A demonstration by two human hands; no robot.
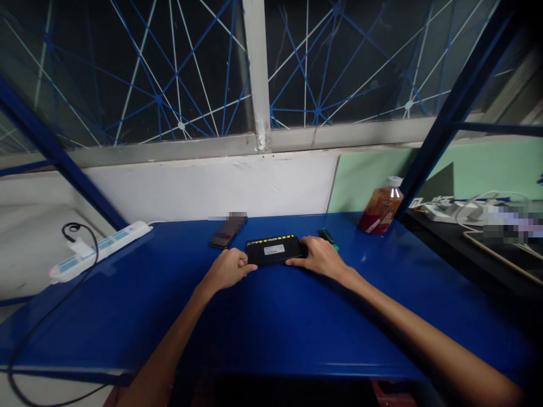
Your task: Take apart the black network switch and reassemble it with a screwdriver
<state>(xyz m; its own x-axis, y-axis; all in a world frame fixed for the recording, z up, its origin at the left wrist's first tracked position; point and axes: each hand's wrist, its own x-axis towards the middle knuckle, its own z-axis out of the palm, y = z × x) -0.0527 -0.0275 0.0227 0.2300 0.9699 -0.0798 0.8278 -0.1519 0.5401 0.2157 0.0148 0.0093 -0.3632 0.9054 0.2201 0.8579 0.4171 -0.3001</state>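
Observation:
A flat black router [276, 255] lies in the middle of the blue table, a pale label on its top and a row of yellow ports along its far edge. My left hand [231, 267] is closed at its left end, fingers curled and thumb along the near corner. At the opposite end, my right hand [320, 255] grips the router, thumb on the near edge and fingers over the far side. Just beyond the right hand lies a green and black tool [327, 236], partly hidden by it. A dark phone [227, 230] rests behind my left hand, its far end blurred out.
On the left, a white power strip [104, 251] has a black cable [47, 308] hanging past the blue table's [271, 328] edge. A bottle with reddish drink [382, 206] stands at the back right. Blue frame posts flank the table. Cables and electronics cover a dark surface [496, 249] at right.

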